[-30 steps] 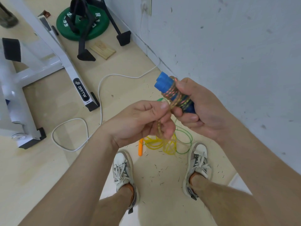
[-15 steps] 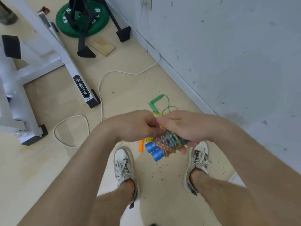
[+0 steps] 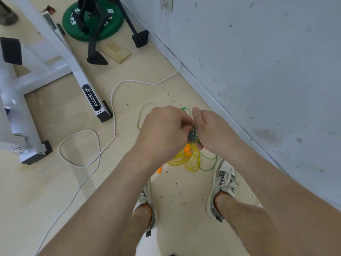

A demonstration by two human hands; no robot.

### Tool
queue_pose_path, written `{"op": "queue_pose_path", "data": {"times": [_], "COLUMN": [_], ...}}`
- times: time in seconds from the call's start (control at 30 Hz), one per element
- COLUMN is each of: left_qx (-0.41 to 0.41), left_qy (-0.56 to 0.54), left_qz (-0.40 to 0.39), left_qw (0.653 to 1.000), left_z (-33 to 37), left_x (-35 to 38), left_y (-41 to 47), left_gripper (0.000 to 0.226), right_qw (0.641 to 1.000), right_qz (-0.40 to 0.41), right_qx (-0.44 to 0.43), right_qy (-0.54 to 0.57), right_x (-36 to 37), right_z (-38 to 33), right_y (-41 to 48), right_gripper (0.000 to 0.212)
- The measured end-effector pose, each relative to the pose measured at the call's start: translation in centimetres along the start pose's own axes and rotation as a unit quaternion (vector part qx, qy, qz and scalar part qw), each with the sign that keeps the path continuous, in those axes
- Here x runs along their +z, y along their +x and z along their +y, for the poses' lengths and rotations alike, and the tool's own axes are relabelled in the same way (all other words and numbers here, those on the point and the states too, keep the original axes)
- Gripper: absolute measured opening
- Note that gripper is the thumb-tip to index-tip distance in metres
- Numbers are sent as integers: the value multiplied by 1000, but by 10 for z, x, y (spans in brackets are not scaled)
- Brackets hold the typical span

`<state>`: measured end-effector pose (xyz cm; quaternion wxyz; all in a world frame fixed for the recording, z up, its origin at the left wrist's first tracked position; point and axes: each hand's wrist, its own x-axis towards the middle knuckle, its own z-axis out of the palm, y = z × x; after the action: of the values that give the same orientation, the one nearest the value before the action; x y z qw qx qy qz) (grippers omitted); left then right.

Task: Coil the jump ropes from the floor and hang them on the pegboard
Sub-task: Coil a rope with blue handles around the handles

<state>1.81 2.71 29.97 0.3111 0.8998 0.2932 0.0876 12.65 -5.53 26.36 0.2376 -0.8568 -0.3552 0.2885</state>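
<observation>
Left hand [image 3: 164, 130], centre frame, fingers curled, pinches at bundle [image 3: 192, 135]; right hand [image 3: 212, 132] grips it opposite. Step, by my read: securing the wrap's tail. Yellow rope [image 3: 186, 161], green rope [image 3: 208, 163] lie on floor just below. Next: tuck end snug; pegboard not in view.

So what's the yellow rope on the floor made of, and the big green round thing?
The yellow rope looks like see-through, glossy plastic: the floor shows through its loops. The green weight plate looks rubber-coated, with a dull finish and white lettering, but I can't be sure what's inside.
</observation>
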Motion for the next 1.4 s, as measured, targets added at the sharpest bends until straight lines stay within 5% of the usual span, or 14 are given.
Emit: {"op": "queue_pose_path", "data": {"times": [0.13,0.33,0.5,0.6,0.73,0.9,1.07,1.2,1.4], "left_qx": [-20,14,-82,-135,-178,-77,-86,-52,-82], "left_qy": [-80,-82,-251,-422,-498,-360,-291,-186,-202], "left_qz": [74,166,107,-2,-182,-360,-377,-372,-277], "left_qw": [994,983,958,897,829,857,875,908,936], "left_z": [2,9,12,6,-9,-17,-24,-28,-16], "left_x": [4,11,7,1,-8,-22,-24,-23,-14], "left_y": [1,-2,0,3,6,4,5,5,3], "left_gripper": [14,7,19,15,19,18,22,11,30], "right_qw": [974,885,768,721,760,861,915,917,975], "right_qz": [59,97,29,-23,-121,-199,-302,-349,-221], "right_qx": [80,156,171,158,119,34,-58,-62,-5], "right_qy": [205,428,616,674,627,467,260,184,10], "right_x": [-2,-10,-24,-25,-31,-42,-46,-46,-40], "right_z": [-1,-9,-9,-8,-6,-5,-3,-8,4], "right_y": [1,0,-1,-2,-4,-12,-18,-21,-13], "right_gripper": [49,47,49,32,35,44,60,56,56]}}
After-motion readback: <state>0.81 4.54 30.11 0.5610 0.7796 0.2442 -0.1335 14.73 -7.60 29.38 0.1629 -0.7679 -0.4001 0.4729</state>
